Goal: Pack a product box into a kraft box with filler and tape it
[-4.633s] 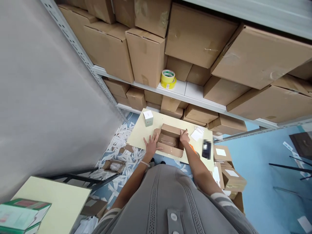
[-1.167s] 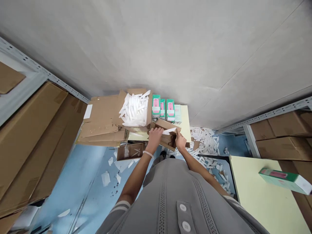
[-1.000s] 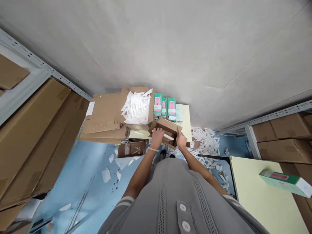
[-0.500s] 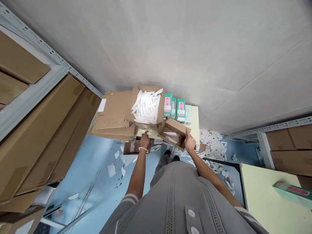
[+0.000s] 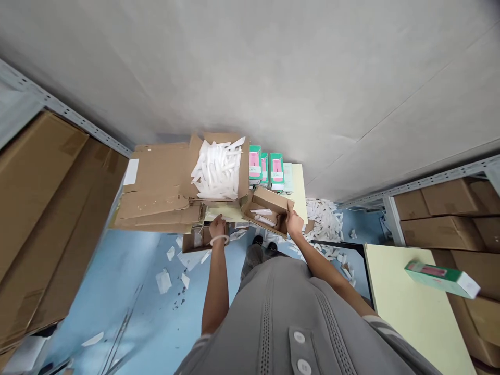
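My right hand (image 5: 294, 223) grips the near right edge of a small open cardboard box (image 5: 267, 209) that holds a few white packets. The box rests tilted on a pale yellow table (image 5: 299, 191). My left hand (image 5: 217, 226) is off the box, down by the front of a big open carton (image 5: 219, 169) full of white packets; its fingers look curled, and I cannot make out anything in them. Green and pink product boxes (image 5: 267, 169) stand upright behind the small box.
Flattened cardboard (image 5: 156, 187) is stacked left of the carton. White paper strips (image 5: 326, 221) litter the blue floor. Another yellow table (image 5: 410, 307) at the right carries a green box (image 5: 441, 278). Shelves with large brown cartons (image 5: 42, 208) stand on both sides.
I have turned from the shelf-side table to this one, carrying the small box. My left hand has left the box and dropped toward the big carton; my right hand still holds the box.
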The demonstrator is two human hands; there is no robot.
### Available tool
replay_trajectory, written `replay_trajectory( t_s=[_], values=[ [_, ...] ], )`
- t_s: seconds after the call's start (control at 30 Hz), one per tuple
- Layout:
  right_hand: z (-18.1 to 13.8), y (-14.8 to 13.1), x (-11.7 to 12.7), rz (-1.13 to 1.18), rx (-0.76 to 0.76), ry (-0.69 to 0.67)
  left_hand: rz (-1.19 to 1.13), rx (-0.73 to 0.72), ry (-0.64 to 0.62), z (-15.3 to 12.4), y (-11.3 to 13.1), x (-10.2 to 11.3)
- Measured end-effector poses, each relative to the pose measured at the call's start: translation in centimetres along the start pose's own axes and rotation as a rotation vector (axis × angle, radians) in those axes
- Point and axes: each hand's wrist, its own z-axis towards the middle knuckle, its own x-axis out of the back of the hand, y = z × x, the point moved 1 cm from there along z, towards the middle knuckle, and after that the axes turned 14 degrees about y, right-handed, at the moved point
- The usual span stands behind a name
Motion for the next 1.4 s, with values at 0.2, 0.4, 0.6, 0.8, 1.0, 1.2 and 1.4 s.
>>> replay_trajectory(
  t_s=[0.2,0.4,0.6,0.8,1.0,1.2,1.4],
  values=[
    [-0.2,0.0,-0.2,0.018,-0.011,0.004,-0.609,0.279,-0.333,-6.7,3.1,-1.9],
    [-0.3,0.0,-0.4,0.039,-0.017,0.012,-0.228,0.057,-0.618,-8.2,8.4,-4.4],
    [-0.1,0.1,-0.9,0.059,-0.016,0.025,-0.068,-0.501,-0.224,-0.8,12.4,2.1],
    [-0.1,0.2,-1.3,0.046,-0.001,0.027,0.836,-0.398,-0.235,10.9,11.7,4.3],
    [-0.2,0.3,-1.9,0.073,0.004,0.048,1.012,-0.303,-0.416,13.8,9.9,2.7],
    [-0.2,0.1,-1.9,0.07,0.005,0.06,1.043,-0.33,-0.342,12.8,9.9,2.8],
    [-0.2,0.1,-1.5,0.069,0.018,0.054,0.886,-0.409,-0.018,12.0,10.9,6.0]
  ],
)
